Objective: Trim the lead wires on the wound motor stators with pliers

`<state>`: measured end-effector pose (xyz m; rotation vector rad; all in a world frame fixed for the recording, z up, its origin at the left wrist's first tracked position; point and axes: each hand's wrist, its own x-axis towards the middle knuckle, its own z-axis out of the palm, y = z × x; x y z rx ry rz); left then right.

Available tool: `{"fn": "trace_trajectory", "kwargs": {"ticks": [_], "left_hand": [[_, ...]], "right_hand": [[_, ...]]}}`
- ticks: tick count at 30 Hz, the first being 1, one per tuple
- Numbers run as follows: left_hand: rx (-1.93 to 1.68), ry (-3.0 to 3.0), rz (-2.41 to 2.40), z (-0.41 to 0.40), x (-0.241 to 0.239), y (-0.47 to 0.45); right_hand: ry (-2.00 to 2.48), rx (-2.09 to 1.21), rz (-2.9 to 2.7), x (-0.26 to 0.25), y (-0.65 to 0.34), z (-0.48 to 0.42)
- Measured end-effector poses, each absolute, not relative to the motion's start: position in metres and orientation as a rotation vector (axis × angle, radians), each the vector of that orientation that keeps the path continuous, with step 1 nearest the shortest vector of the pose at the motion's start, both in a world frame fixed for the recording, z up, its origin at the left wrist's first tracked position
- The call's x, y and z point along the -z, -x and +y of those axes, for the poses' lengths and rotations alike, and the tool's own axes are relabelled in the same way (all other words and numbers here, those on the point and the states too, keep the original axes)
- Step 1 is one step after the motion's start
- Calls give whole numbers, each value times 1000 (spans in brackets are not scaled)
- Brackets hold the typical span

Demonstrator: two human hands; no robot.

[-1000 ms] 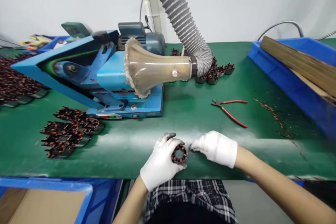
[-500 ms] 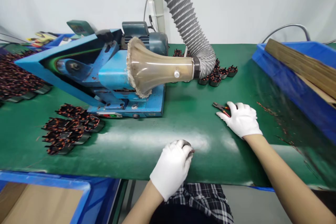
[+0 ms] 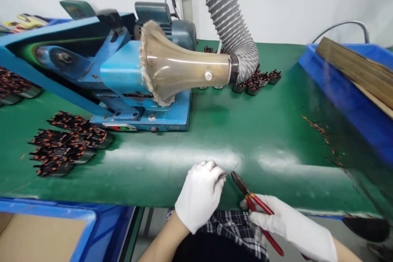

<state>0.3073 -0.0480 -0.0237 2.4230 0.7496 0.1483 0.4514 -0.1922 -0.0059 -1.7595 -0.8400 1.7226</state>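
Observation:
My left hand [image 3: 199,196], in a white glove, is curled closed just above the front of the green bench. Whatever it may hold is hidden by the fingers; only something small and dark shows at the fingertips. Red-handled cutting pliers [image 3: 256,204] are gripped in my gloved right hand [image 3: 276,217], near the bench's front edge. Their dark jaws point up and left, a short gap from my left fingertips. A fine wire-like line seems to run up from those fingertips.
A blue belt machine [image 3: 144,116] with a clear hood [image 3: 184,69] and grey hose [image 3: 224,4] stands behind. Copper-wound motor cores [image 3: 67,143] sit left, more cores [image 3: 254,84] under the hose. Wire scraps [image 3: 325,137] lie right, beside a blue bin [image 3: 346,90]. Another blue bin [image 3: 95,229] is front left.
My right hand has picked the pliers up off the bench and brought them left and toward me, beside my left hand. My left hand has stayed closed in nearly the same place.

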Motion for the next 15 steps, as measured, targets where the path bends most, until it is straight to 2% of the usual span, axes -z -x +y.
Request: {"fn": "trace_trajectory", "kwargs": {"ticks": [6,15], "left_hand": [[-132,-2440,755,-48,26,-307],[-64,-2479,736,-48,22,-307]], "right_hand": [[1817,-1609,-961,7,-443,-181],[1720,-1549,-632,20,-421,-178]]}}
